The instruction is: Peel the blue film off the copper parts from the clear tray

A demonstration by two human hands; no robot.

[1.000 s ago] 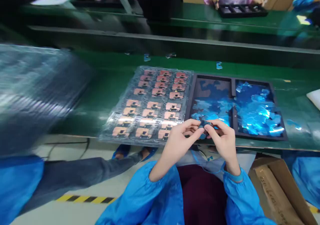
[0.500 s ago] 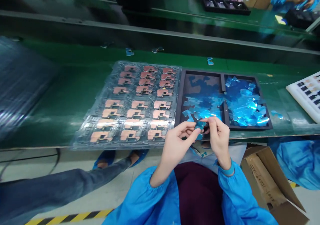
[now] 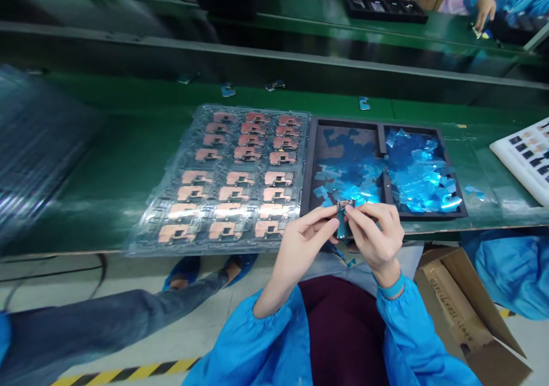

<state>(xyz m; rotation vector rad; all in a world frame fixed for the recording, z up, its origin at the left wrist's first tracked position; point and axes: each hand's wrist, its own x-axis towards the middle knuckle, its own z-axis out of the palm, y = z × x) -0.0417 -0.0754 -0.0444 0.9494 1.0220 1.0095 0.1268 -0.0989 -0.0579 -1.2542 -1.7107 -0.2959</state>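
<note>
My left hand (image 3: 305, 242) pinches a small circuit board (image 3: 343, 205) at the table's front edge, with blue film (image 3: 341, 230) hanging below it. On the other side, the fingers of my right hand (image 3: 377, 234) are closed on the same board; the exact contact is partly hidden. Just beyond my hands lies a black divided tray (image 3: 305, 168), with loose blue film pieces (image 3: 422, 174) in both compartments. To the left, a clear plastic tray (image 3: 169, 194) carries rows of copper-coloured boards (image 3: 234, 178).
Several small blue-filmed boards (image 3: 364, 103) lie along the back of the green table (image 3: 128, 146). Stacked plastic trays (image 3: 38, 146) stand at the left, a white panel (image 3: 525, 157) at the right. Below is a cardboard box (image 3: 472, 317). Co-workers' hands (image 3: 486, 8) are across the divider.
The board between my fingers has been turned, showing its metallic edge with blue film below. My right hand has shifted its grip. Across the divider, co-workers' hands have moved.
</note>
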